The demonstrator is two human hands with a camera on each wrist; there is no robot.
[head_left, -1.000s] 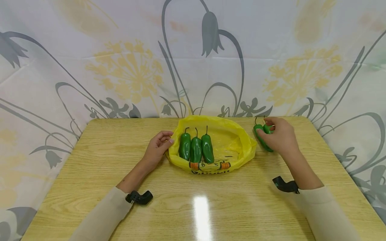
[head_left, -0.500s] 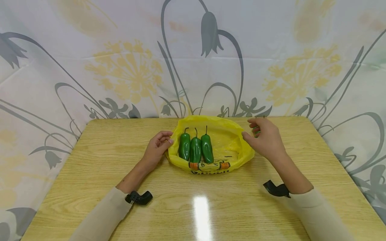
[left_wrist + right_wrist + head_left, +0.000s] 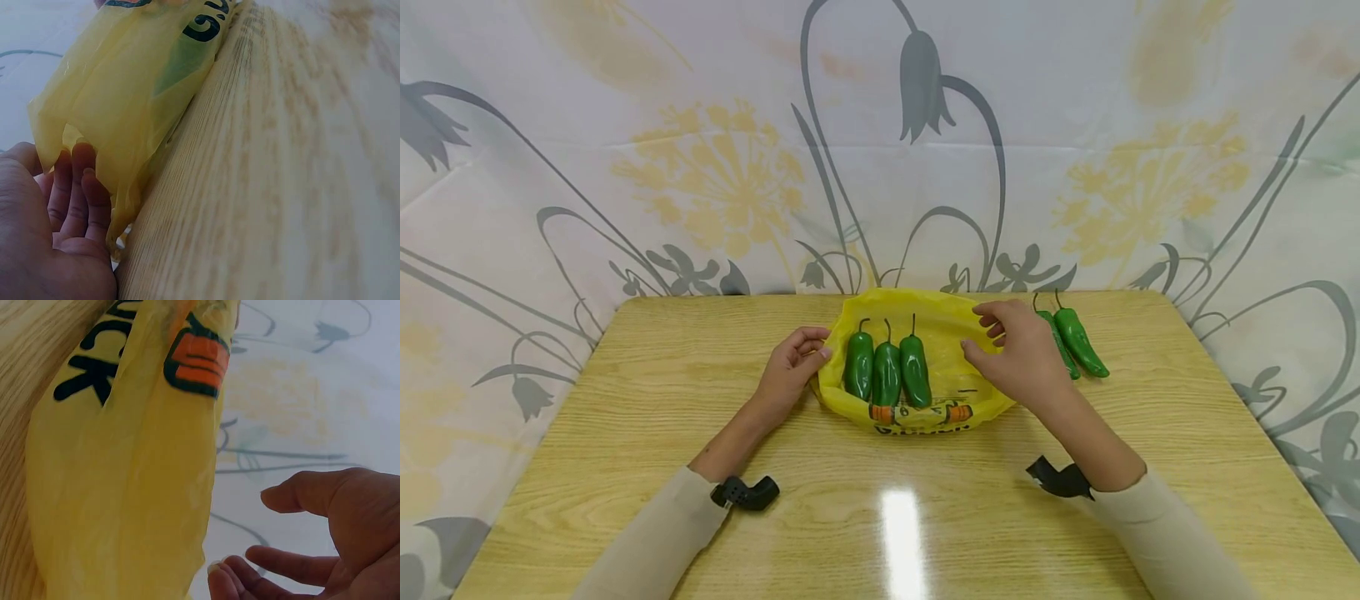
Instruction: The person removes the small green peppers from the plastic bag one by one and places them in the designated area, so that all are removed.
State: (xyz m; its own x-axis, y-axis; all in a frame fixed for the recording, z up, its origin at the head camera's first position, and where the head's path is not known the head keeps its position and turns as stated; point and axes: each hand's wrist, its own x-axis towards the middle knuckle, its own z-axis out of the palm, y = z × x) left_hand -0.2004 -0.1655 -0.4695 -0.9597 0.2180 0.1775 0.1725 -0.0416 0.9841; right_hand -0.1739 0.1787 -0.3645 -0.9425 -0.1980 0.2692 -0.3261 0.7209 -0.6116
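A yellow plastic bag (image 3: 955, 342) lies with its mouth spread wide on the wooden table. Three green chili peppers (image 3: 887, 372) with dark stems lie side by side in its left half. My left hand (image 3: 792, 367) holds the bag's left rim; in the left wrist view the thumb and fingers (image 3: 78, 187) are on the bag's edge. Over the bag's right rim hovers my right hand (image 3: 1018, 350), thumb and fingers apart with nothing between them. Two more green chili peppers (image 3: 1078, 340) lie on the table right of the bag, one partly behind that hand.
The wooden table (image 3: 820, 508) runs back to a flower-printed cloth (image 3: 745, 183). A small dark strip (image 3: 967, 391) shows inside the bag. Black cameras (image 3: 748, 492) are strapped at both wrists.
My right hand has moved left from the two peppers on the table to the bag's right side, leaving them uncovered. The left hand stays at the bag's left rim.
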